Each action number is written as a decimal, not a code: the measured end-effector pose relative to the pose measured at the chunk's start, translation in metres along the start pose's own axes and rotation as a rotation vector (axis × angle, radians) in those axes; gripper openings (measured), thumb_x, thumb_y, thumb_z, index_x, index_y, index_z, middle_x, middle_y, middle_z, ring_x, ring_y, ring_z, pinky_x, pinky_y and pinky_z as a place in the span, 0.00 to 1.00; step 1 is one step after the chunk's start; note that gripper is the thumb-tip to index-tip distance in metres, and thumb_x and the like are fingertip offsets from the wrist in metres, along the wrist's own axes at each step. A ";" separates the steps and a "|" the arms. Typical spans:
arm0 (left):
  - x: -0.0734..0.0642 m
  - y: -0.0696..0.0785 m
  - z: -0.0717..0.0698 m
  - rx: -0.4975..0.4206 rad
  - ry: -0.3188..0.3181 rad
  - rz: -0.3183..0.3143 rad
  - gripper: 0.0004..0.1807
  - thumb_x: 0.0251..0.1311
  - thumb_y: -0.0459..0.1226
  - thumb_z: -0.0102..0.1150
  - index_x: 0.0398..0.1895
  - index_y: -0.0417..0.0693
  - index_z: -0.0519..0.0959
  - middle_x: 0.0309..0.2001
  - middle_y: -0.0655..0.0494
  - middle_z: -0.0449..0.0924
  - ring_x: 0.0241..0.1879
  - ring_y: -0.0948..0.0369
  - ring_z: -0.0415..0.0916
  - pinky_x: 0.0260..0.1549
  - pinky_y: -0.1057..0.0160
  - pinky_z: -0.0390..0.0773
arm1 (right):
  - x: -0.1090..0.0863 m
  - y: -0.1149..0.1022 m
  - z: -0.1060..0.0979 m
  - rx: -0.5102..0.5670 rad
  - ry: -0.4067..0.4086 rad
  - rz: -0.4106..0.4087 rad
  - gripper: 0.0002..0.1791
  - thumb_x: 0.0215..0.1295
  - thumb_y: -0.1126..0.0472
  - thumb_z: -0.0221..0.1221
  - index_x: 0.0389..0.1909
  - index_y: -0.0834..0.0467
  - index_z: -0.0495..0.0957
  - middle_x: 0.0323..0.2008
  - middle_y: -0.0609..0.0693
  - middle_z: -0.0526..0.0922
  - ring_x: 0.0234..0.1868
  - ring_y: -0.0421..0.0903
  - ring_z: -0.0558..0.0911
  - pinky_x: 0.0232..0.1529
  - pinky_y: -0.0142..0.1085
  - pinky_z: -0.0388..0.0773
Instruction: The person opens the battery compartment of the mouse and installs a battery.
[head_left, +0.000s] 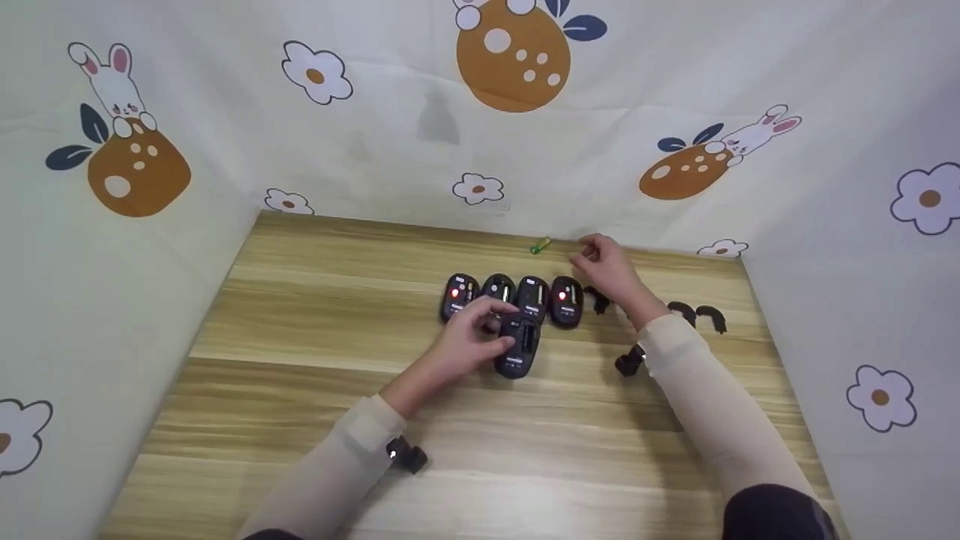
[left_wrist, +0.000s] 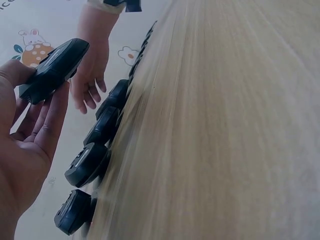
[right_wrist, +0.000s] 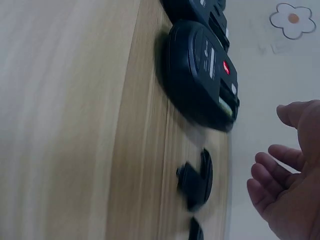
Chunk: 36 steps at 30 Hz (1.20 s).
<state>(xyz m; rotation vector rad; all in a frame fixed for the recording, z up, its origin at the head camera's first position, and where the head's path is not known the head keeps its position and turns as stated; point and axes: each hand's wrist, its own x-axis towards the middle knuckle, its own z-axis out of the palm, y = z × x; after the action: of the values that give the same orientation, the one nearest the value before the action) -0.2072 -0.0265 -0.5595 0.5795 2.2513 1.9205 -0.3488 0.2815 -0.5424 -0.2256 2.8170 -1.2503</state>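
My left hand (head_left: 471,341) grips a black computer mouse (head_left: 516,361) between thumb and fingers, its underside facing up and its battery slot uncovered. In the left wrist view this mouse (left_wrist: 56,70) is held above the table. My right hand (head_left: 609,271) hovers near the back edge of the table, fingers loosely bent and holding nothing; the right wrist view shows the same hand (right_wrist: 292,185) with a gap between thumb and fingers. Just left of it lies a small green battery (head_left: 540,245).
Several black mice stand in a row, undersides up; the leftmost (head_left: 454,307) and rightmost mouse (head_left: 566,311) show red lights. Curved black battery covers (head_left: 710,316) lie to the right, partly under the right forearm. A patterned cloth wall (head_left: 375,150) borders the table (head_left: 300,315).
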 end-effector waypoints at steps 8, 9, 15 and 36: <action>-0.001 -0.003 -0.003 -0.006 -0.013 0.005 0.24 0.64 0.30 0.76 0.63 0.47 0.84 0.55 0.54 0.82 0.51 0.49 0.80 0.54 0.55 0.84 | 0.021 -0.024 0.025 -0.057 -0.104 0.054 0.36 0.80 0.54 0.65 0.75 0.73 0.67 0.57 0.68 0.82 0.56 0.60 0.83 0.63 0.54 0.80; -0.001 -0.004 -0.003 -0.009 -0.016 0.007 0.24 0.64 0.30 0.76 0.63 0.47 0.84 0.55 0.54 0.82 0.51 0.48 0.80 0.53 0.55 0.85 | 0.023 -0.026 0.028 -0.063 -0.105 0.051 0.36 0.80 0.53 0.65 0.75 0.73 0.68 0.59 0.68 0.82 0.58 0.60 0.83 0.64 0.54 0.80; -0.001 -0.004 -0.005 -0.021 -0.021 0.023 0.24 0.64 0.29 0.76 0.63 0.45 0.84 0.54 0.52 0.82 0.50 0.47 0.80 0.51 0.57 0.85 | 0.034 -0.033 0.041 -0.173 -0.101 0.024 0.37 0.78 0.52 0.67 0.75 0.72 0.70 0.68 0.71 0.77 0.68 0.64 0.78 0.74 0.57 0.74; -0.004 -0.005 -0.009 -0.055 -0.017 0.022 0.24 0.63 0.28 0.75 0.62 0.45 0.83 0.56 0.52 0.83 0.52 0.46 0.81 0.60 0.41 0.83 | 0.046 -0.022 0.043 -0.403 -0.185 -0.144 0.23 0.75 0.58 0.68 0.66 0.64 0.83 0.57 0.66 0.77 0.57 0.62 0.79 0.65 0.56 0.78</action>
<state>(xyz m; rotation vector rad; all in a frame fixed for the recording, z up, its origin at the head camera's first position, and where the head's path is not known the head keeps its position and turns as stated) -0.2079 -0.0369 -0.5633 0.6131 2.1836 1.9727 -0.3877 0.2285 -0.5545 -0.5372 2.8968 -0.6232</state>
